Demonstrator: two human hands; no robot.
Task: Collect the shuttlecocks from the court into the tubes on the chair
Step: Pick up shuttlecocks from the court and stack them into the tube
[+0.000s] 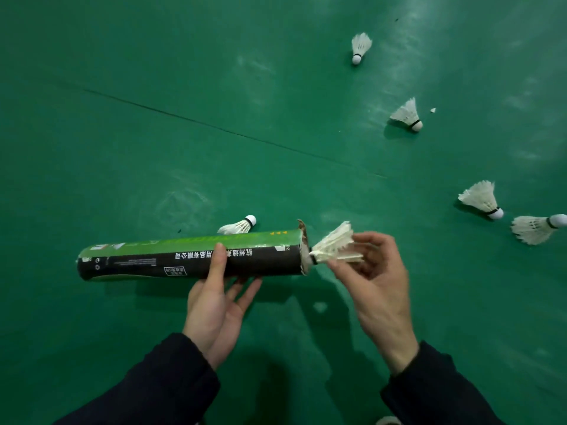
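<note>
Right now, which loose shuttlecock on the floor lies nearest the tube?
The shuttlecock just behind the tube, cork pointing right; the other four lie far right.

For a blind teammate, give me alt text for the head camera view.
The right hand feeds a shuttlecock cork-first into a green and black tube that the left hand holds level. At least five more shuttlecocks lie on the green court.

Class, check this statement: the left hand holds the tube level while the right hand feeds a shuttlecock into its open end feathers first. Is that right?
Not quite. The head view shows the shuttlecock entering the tube cork end first, with its feathers fanned outward towards the right hand. The rest holds: the left hand holds the tube roughly level and the right hand feeds the shuttlecock into its open end.
</note>
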